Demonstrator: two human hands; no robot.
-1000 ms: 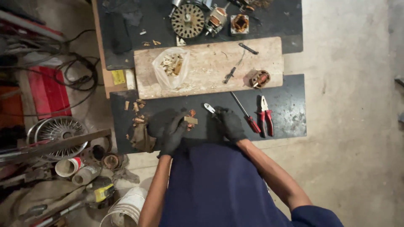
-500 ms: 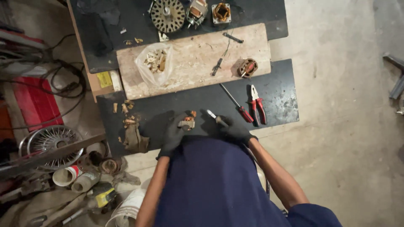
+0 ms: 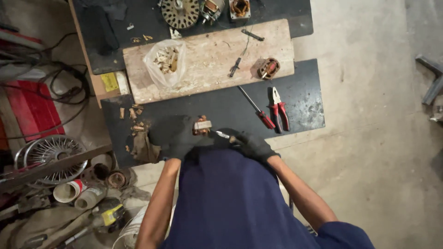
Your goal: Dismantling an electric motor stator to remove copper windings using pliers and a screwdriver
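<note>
Both my hands wear black gloves and work over the black mat (image 3: 221, 108). My left hand (image 3: 182, 138) grips a small motor coil part (image 3: 202, 126) with copper windings and a pale strip on top. My right hand (image 3: 251, 144) holds a small metal-tipped hand tool (image 3: 223, 135), its tip pointing at the coil part and nearly touching it. Red-handled pliers (image 3: 279, 110) and a red-handled screwdriver (image 3: 256, 108) lie on the mat just beyond my right hand.
A wooden board (image 3: 212, 69) carries a plastic bag of small pieces (image 3: 165, 62), a small stator (image 3: 268, 68) and a dark tool (image 3: 235, 69). Motor parts (image 3: 180, 11) lie farther back. Scraps (image 3: 138, 133) sit left on the mat. A fan guard (image 3: 48, 157), cans and clutter fill the floor at left.
The view has shifted, so the mat and board sit higher and more to the right. My hands have come closer together, with the tool tip now at the coil part.
</note>
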